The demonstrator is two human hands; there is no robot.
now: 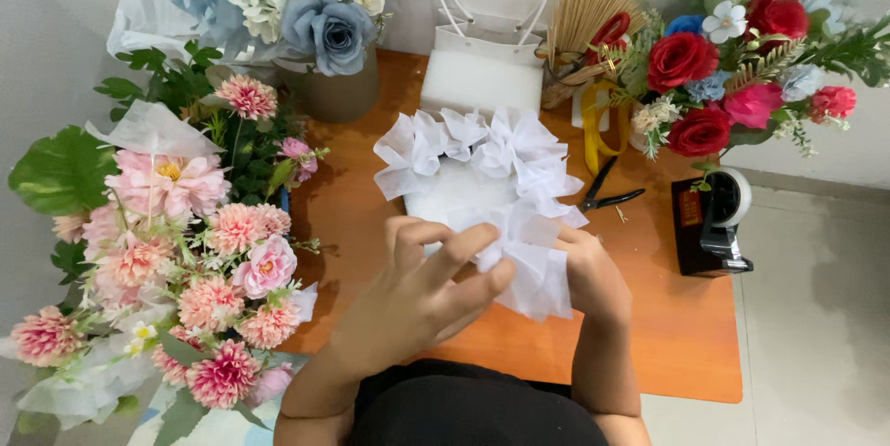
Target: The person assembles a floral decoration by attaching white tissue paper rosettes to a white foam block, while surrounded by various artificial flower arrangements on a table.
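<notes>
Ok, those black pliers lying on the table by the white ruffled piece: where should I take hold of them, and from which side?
Take the black pliers by the two handles, which splay toward the tape dispenser on bare orange table. Come from above on that right side. The nose points up toward the yellow ribbon and stick holder, so that end looks more crowded. Pinching both handles together should lift them cleanly.

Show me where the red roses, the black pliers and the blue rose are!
red roses (681, 60), head view, on the petals of the upper left bloom
black pliers (607, 196), head view, on the handles lying on the orange table
blue rose (339, 33), head view, on the middle of the big bloom
</notes>
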